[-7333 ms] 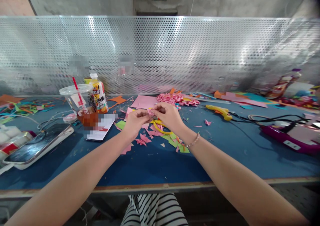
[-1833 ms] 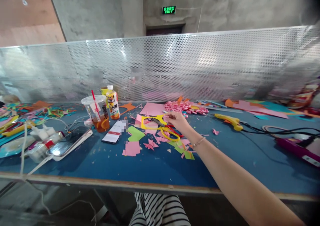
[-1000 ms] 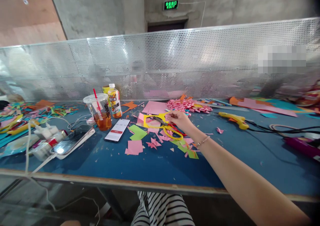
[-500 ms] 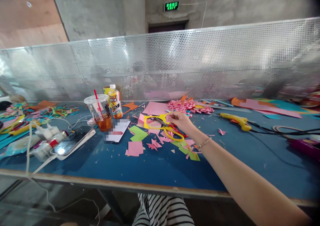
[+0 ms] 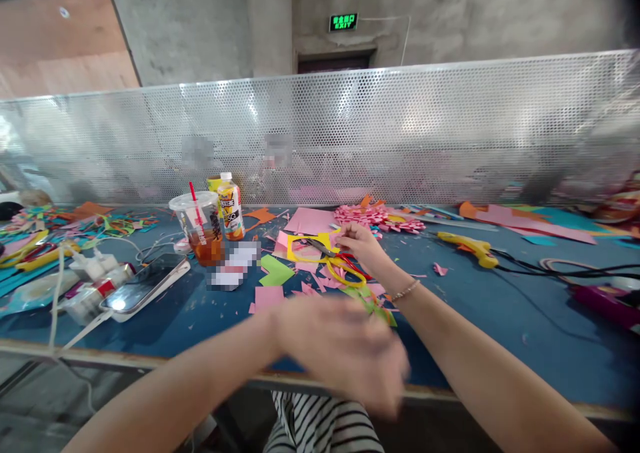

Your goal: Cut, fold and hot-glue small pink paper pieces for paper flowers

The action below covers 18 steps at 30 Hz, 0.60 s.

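My right hand (image 5: 364, 247) is closed in a pinch over the paper scraps, its fingertips next to a pair of scissors (image 5: 320, 246) with dark blades. What the fingers hold, if anything, is too small to make out. Red and yellow handles (image 5: 346, 276) lie just below that hand. Under the blades is a sheet of yellow paper (image 5: 295, 249). My left hand (image 5: 345, 346) is smeared by motion above the table's near edge, so its fingers cannot be read. Close by lie a pink paper square (image 5: 270, 297) and a green paper piece (image 5: 277, 271).
A plastic cup (image 5: 194, 229) with a straw and a bottle (image 5: 231, 209) stand behind a phone (image 5: 145, 283) and chargers. Pink fringed paper (image 5: 373, 216) is heaped at the back. A yellow glue gun (image 5: 467, 248) lies right, beneath a perforated metal screen (image 5: 450, 133).
My left hand and forearm have come into view from the lower left, crossing over the scraps in front. My right hand stays by the scissors, nearly where it was.
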{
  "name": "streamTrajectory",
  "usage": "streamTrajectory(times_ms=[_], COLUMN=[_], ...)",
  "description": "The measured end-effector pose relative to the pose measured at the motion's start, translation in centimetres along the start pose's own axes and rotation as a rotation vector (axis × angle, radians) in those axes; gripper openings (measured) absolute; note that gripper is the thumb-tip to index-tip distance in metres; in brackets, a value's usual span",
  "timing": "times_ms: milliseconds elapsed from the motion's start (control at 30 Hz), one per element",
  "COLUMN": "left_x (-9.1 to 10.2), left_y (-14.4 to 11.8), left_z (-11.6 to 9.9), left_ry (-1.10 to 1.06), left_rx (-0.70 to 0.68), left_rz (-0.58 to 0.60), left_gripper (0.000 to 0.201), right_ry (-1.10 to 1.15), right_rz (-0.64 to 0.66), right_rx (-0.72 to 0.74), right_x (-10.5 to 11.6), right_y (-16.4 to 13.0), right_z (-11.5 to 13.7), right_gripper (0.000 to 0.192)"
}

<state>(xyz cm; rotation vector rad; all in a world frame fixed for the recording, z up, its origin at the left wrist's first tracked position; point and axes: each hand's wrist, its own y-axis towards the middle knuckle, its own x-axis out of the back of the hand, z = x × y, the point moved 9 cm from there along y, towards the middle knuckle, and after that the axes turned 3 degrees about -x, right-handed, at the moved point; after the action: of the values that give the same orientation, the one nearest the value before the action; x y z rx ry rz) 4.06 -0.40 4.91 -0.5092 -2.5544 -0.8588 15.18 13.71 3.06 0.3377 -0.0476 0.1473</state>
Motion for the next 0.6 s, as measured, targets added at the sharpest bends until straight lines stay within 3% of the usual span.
streamTrajectory(times_ms=[67, 133, 200, 233, 333, 467, 600], left_x=[1.2, 3.9, 6.5, 6.9, 5.6, 4.1, 5.0], left_y=[2.4, 4.3, 4.9, 4.8, 4.7, 4.5, 4.3], left_z=[-0.4, 0.7, 4.1, 6.0, 9.5, 9.3, 8.5], left_ry=[0.182, 0.363, 0.356, 0.298, 0.105, 0.060, 0.038], left_rx=[-0.152, -0.209, -0.068, 0.020, 0.116, 0.072, 0.076], left_rz=[0.006, -0.196, -0.416, -0.460, -0.350, -0.236, -0.324], left_gripper=[0.015, 0.021, 0.028, 0.030, 0.030, 0.015, 0.017], right_ry=[0.095, 0.157, 0.136, 0.096, -0.085, -0.242, -0.320], right_rz=[0.019, 0.036, 0.067, 0.088, 0.140, 0.153, 0.127], right_rx=[-0.030, -0.049, -0.060, -0.052, 0.045, 0.167, 0.177], right_x=[-0.6, -1.1, -1.8, -2.2, -3.2, -3.8, -3.8], right_y=[-0.4, -0.8, -1.0, -1.1, -1.1, -1.0, -1.1], right_z=[0.0, 0.0, 0.0, 0.0, 0.5, 1.1, 1.3], right_gripper=[0.027, 0.030, 0.033, 0.032, 0.020, 0.019, 0.021])
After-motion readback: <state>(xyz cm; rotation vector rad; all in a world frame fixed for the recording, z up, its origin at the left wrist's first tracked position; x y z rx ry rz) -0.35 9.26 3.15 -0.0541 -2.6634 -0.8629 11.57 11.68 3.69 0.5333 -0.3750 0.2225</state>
